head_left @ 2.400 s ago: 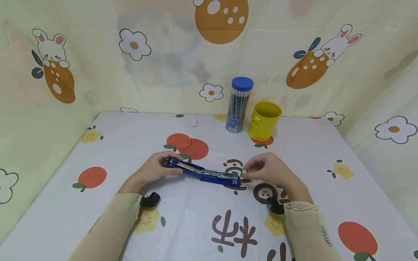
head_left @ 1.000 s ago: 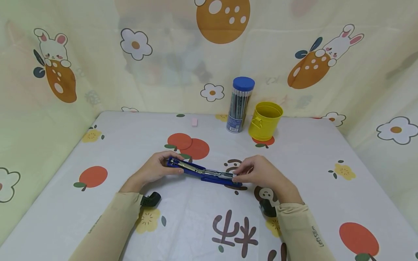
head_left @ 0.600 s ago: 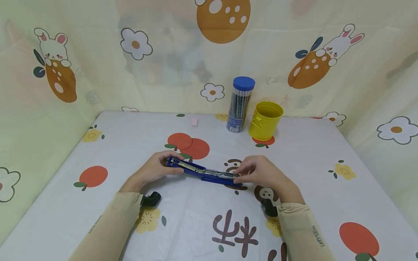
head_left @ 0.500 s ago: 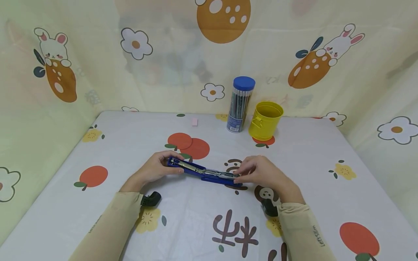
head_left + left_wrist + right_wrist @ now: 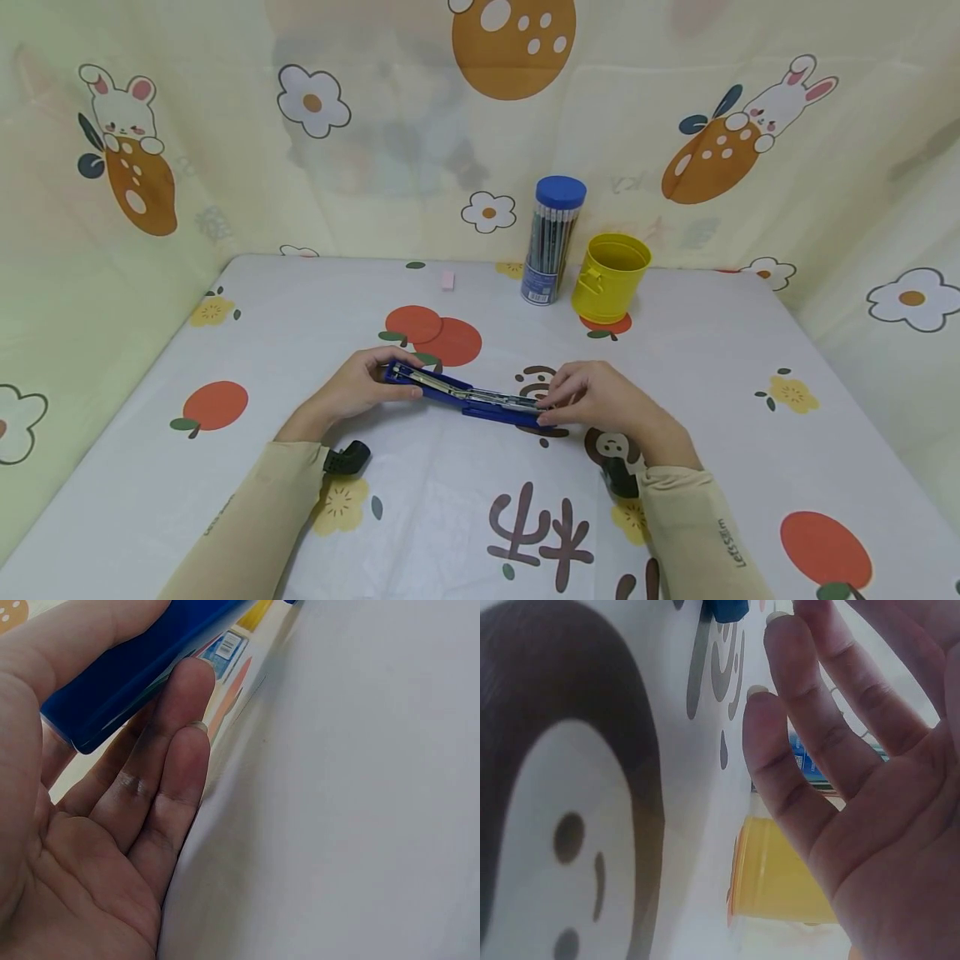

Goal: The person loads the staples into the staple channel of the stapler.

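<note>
A blue stapler (image 5: 491, 412) lies spread wide, its metal staple channel facing up. My left hand (image 5: 365, 386) grips its left end between thumb and fingers. In the left wrist view, the stapler's blue body (image 5: 127, 671) sits between the thumb and the fingers (image 5: 184, 761). My right hand (image 5: 600, 400) has thumb and index finger at the right end, pinching it and covering the tip of the channel. Whether a small piece is between those fingertips is hidden. The right wrist view shows the other fingers (image 5: 795, 667) loosely bent, near the stapler's blue end (image 5: 727, 609).
Behind the hands stand a clear tub of pencils (image 5: 552, 242) with a blue lid and a yellow bucket-shaped cup (image 5: 611, 279). A small pink block (image 5: 447, 281) lies near the table's back edge. A patterned cloth (image 5: 450, 517) covers the table.
My right hand has moved left from beside the stapler onto its right end. In the last half second its fingers shift slightly at that end. The left hand keeps its grip.
</note>
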The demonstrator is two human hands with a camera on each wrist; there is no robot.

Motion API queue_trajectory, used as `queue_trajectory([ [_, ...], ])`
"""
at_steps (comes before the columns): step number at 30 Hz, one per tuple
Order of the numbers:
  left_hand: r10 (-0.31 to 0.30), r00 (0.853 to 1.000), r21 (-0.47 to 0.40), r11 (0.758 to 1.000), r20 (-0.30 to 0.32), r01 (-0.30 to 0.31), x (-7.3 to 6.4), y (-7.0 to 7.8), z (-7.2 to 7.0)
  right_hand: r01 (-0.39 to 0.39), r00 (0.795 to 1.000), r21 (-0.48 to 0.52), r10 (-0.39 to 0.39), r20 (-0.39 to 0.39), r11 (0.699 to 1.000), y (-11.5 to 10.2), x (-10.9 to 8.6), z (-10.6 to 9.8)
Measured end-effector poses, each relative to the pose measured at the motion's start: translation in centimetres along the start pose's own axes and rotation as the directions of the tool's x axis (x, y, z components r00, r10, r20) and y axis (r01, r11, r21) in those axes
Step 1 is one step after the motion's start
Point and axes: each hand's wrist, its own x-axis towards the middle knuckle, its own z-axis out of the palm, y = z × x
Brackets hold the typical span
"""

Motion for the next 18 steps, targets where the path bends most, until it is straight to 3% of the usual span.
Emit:
queue_trajectory([
  [10,0.003,1.0,0.006,1.0,0.002,-0.003,0.05,-0.01,-0.02,0.005,1.0,-0.003,-0.005,0.003,1.0,0.0,-0.01,0.1],
  [18,0.007,1.0,0.008,1.0,-0.001,-0.007,0.0,-0.04,-0.02,-0.123,0.992,0.092,0.125,-0.013,0.988,-0.04,-0.18,0.02],
])
